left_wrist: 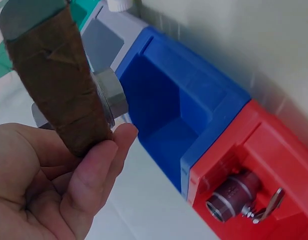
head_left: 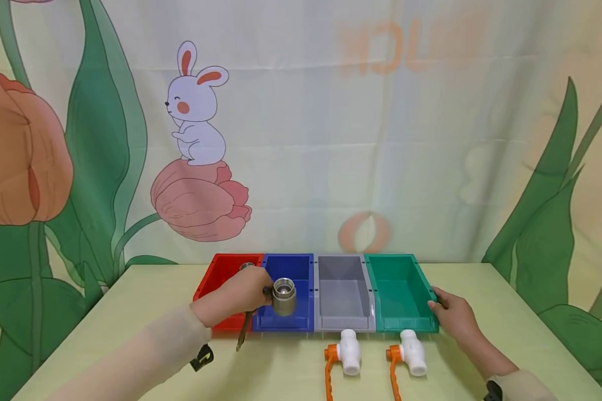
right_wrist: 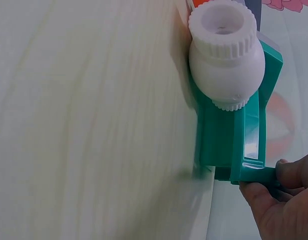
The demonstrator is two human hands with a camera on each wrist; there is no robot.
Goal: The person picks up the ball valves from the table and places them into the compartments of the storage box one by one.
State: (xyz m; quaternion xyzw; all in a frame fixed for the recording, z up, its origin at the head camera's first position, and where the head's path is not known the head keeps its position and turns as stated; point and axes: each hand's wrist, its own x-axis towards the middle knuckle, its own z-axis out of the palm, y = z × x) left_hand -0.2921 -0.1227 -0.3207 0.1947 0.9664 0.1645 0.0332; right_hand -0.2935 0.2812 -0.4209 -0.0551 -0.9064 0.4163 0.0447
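My left hand pinches a metal ball valve by its long lever, raised over the red bin and the blue bin. In the left wrist view, brown wrapping covers the lever, and thumb and fingertips press its lower end. A second metal ball valve lies inside the red bin, mostly hidden behind my hand in the head view. On the right, my right hand grips the outer side wall of the green bin, thumb on one face and fingers on the other.
Between the blue and green bins sits a grey bin. Two white plastic valves with orange handles, one left and one right, lie in front of the row. A printed curtain hangs behind the table.
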